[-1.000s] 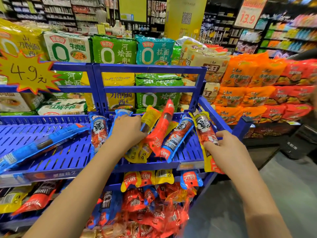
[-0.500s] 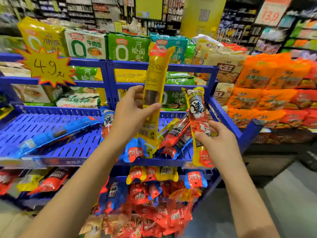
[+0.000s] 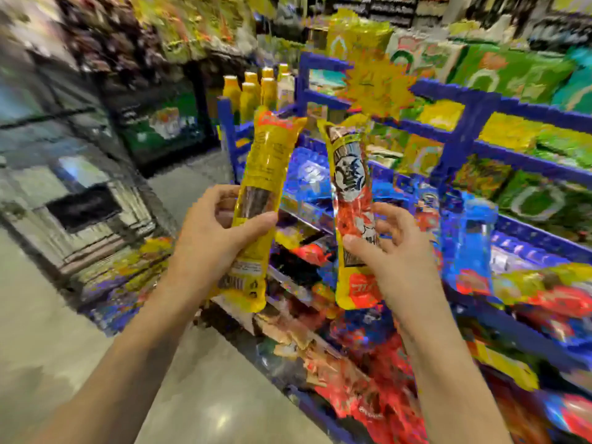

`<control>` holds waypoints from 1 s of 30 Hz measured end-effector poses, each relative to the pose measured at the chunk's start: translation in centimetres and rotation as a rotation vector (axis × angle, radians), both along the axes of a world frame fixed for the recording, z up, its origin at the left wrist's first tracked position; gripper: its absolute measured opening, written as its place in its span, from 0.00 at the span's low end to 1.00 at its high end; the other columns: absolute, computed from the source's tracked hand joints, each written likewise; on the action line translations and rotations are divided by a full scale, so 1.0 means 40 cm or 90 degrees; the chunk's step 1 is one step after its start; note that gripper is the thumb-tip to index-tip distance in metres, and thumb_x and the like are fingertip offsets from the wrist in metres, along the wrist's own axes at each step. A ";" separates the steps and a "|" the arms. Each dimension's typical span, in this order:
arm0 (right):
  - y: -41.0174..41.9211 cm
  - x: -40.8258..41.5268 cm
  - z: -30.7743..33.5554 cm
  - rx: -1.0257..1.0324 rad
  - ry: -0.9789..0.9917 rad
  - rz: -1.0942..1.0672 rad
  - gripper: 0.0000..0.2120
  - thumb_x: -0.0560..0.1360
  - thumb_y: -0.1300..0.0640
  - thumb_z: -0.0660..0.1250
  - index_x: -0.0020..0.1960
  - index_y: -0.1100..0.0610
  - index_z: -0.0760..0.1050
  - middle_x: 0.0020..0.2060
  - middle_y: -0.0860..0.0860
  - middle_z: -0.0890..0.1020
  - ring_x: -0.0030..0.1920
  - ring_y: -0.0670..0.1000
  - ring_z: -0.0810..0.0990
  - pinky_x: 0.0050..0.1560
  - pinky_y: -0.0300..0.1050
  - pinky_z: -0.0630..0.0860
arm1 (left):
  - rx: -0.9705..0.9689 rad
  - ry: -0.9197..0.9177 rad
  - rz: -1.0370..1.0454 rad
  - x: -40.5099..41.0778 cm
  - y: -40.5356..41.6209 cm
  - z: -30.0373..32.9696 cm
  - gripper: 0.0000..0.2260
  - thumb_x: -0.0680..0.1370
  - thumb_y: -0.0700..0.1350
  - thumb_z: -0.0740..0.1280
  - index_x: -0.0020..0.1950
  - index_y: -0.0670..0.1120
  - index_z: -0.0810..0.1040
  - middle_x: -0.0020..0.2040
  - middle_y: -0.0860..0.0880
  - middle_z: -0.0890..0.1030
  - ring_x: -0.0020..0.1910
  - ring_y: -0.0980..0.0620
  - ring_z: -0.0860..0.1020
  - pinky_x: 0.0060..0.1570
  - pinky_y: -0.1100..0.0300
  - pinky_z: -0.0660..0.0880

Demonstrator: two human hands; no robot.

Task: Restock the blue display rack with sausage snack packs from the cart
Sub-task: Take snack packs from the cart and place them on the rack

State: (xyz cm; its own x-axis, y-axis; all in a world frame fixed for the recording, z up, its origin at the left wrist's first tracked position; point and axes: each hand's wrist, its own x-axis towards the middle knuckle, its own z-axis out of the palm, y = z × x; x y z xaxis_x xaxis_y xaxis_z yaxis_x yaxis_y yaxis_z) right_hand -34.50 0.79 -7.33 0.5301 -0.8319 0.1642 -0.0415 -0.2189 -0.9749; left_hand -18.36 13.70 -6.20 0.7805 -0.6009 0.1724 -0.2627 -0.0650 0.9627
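Rack [image 3: 461, 145] in blue fills the 3 o'clock side, pretty smeared by blur; noodle bags [image 3: 512, 75] sit up at 1 o'clock and loose sausage packs [image 3: 358, 392] are piled around 5 o'clock; left hand [image 3: 211, 238] grips a yellow pack [image 3: 266, 174] upright, thumb across the front; right hand [image 3: 397, 254] pinches a yellow-and-red pack [image 3: 350, 193] at its lower half, other fingers loosely spread; both packs are held just beside each other in front of the rack
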 end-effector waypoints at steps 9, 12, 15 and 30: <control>0.393 0.461 -0.163 0.085 0.121 0.299 0.26 0.59 0.54 0.77 0.56 0.52 0.76 0.45 0.48 0.84 0.43 0.47 0.83 0.45 0.42 0.79 | 0.105 0.111 0.326 0.294 0.565 -0.215 0.18 0.68 0.45 0.75 0.56 0.48 0.77 0.45 0.55 0.81 0.37 0.64 0.79 0.39 0.63 0.75; 0.526 0.595 -0.213 0.091 0.166 0.348 0.30 0.57 0.46 0.76 0.58 0.51 0.75 0.48 0.51 0.83 0.45 0.46 0.83 0.50 0.46 0.79 | 0.141 0.144 0.378 0.384 0.715 -0.256 0.19 0.65 0.52 0.77 0.52 0.53 0.77 0.44 0.55 0.80 0.41 0.58 0.78 0.38 0.64 0.71; 0.618 0.695 -0.260 0.127 0.186 0.385 0.18 0.67 0.65 0.75 0.51 0.50 0.75 0.41 0.46 0.82 0.34 0.37 0.80 0.35 0.30 0.74 | 0.128 0.177 0.397 0.473 0.815 -0.292 0.24 0.63 0.52 0.79 0.55 0.49 0.77 0.49 0.48 0.81 0.44 0.51 0.80 0.38 0.60 0.73; 0.643 1.141 -0.445 0.238 0.310 0.302 0.24 0.62 0.60 0.78 0.55 0.53 0.75 0.47 0.50 0.83 0.47 0.50 0.82 0.50 0.48 0.78 | 0.142 0.274 0.377 0.976 0.837 -0.394 0.14 0.69 0.42 0.75 0.51 0.51 0.76 0.46 0.49 0.80 0.40 0.54 0.79 0.34 0.66 0.73</control>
